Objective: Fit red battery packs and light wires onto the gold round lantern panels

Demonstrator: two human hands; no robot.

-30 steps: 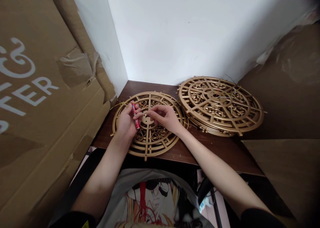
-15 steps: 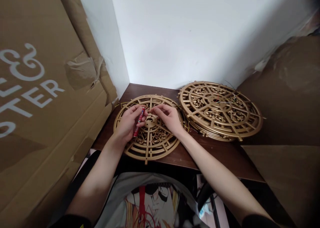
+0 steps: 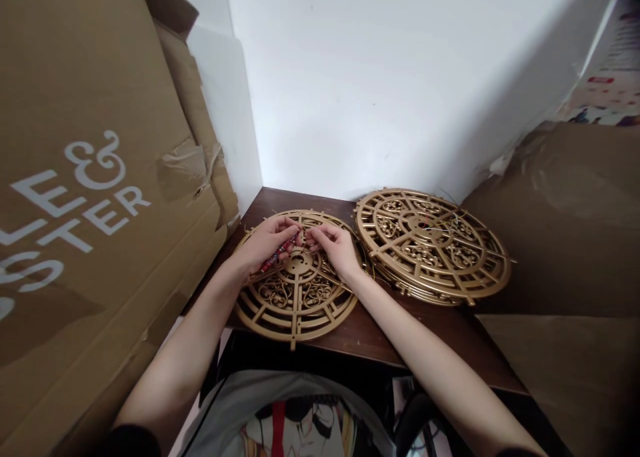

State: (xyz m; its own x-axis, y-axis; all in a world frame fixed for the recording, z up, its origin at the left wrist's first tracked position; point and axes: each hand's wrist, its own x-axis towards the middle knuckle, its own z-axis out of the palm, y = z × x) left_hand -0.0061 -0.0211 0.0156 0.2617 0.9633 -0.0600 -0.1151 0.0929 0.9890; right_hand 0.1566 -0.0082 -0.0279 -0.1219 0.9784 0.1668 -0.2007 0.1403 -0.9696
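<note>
A round gold openwork disc [image 3: 295,297] lies flat on the dark wooden table [image 3: 380,327] in front of me. My left hand [image 3: 265,242] is closed round a small red tube [image 3: 277,255], whose tip points toward the disc's hub. My right hand [image 3: 334,243] rests on the disc just right of the hub, fingers pinched together near the tube's tip. What the right fingers hold is too small to make out. Thin yellow wire shows at the disc's rim.
A stack of similar gold discs [image 3: 433,243] sits to the right on the table. A large printed cardboard box [image 3: 95,217] stands along the left. Brown cardboard [image 3: 565,230] fills the right side. White walls [image 3: 390,77] close the corner behind.
The camera has tilted, so everything sits lower in view. Both hands moved toward the disc's far side and closer together. The red tube went from upright to lying slanted toward the hub.
</note>
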